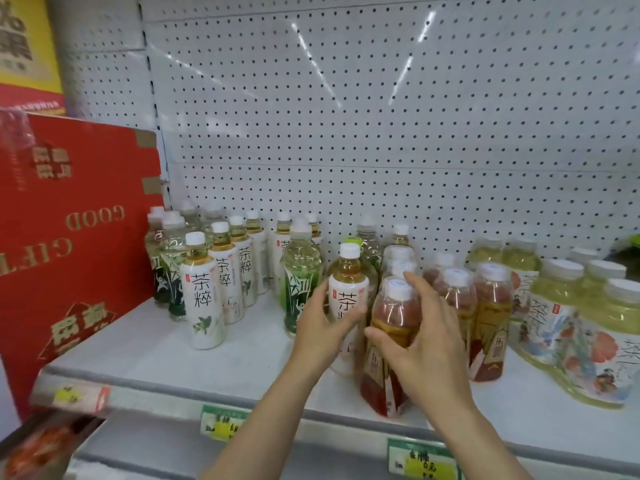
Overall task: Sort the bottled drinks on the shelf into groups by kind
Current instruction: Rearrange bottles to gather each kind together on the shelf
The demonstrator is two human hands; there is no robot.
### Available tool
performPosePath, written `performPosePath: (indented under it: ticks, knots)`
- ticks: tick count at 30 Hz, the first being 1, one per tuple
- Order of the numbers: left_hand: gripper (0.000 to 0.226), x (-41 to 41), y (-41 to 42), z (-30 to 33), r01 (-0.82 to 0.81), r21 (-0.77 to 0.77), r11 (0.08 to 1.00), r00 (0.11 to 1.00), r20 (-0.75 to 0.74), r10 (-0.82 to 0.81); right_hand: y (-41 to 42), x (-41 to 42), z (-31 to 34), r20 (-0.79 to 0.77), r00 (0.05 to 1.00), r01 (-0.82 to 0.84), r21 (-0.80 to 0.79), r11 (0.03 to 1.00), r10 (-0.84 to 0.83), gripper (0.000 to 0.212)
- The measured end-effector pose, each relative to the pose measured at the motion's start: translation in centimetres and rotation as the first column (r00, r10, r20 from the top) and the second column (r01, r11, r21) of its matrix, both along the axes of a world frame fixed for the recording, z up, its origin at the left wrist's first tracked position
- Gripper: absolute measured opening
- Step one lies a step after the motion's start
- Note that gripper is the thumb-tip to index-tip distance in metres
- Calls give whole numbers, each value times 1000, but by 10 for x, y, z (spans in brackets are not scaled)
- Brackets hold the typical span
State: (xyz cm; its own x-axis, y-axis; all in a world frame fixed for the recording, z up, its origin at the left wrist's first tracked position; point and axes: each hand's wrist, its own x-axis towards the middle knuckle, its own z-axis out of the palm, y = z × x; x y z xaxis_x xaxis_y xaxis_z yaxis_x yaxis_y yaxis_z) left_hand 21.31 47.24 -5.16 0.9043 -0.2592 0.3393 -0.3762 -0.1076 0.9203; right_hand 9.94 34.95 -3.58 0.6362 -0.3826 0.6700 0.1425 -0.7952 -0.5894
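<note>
- White pegboard [381, 116] backs a white shop shelf [173, 348] of bottled drinks.
- A person's left hand [320, 327] grips a white-labelled amber tea bottle [347, 285] at mid-shelf, fingers curled round it.
- Their right hand [420, 334] clasps a red-brown plastic drink bottle [393, 327] just beside it.
- Matching white-labelled bottles [202, 292] stand in a row left, near a red cardboard gift box [69, 237].

The white-label bottle [203, 292] at the front of the left group on the shelf [166, 355] reads 茶粹 in dark characters; the bottles lined up behind it carry the same two characters. The red box [69, 237] at the shelf's left end shows "GOOD GIFT" in gold, upside down. Price tags [420, 462] along the shelf's front edge bear handwriting too blurred to read
</note>
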Motion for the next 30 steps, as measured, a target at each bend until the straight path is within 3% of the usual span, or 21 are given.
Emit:
performPosePath:
  ticks: [6,11,14,19,22,26,30]
  knots:
    - [71,10,15,-9,23,-162,987,997,-64,-34,7,-4,-6,2,989,145,78,986,-145,92]
    - [70,13,68,-6,-100,-245,964,994,-67,86,21,-6,1,75,951,295,72,953,-301,92]
    - [71,19,107,-2,-190,-248,950,981,-19,191,50,2,10,211,944,243,74,967,-253,83]
    - [77,37,156,-11,-260,-157,953,963,30,268,96,39,13,217,968,120,30,992,-124,64]
    - [69,47,160,-14,-197,-119,973,978,40,203,110,67,16,152,986,49,118,992,-67,63]
    - [76,58,155,-16,-123,-113,986,989,69,132,111,103,32,-1,999,-30,317,948,32,78]
    - [75,61,155,-22,-75,-148,986,996,44,82,107,140,35,-152,988,15,215,976,18,97]
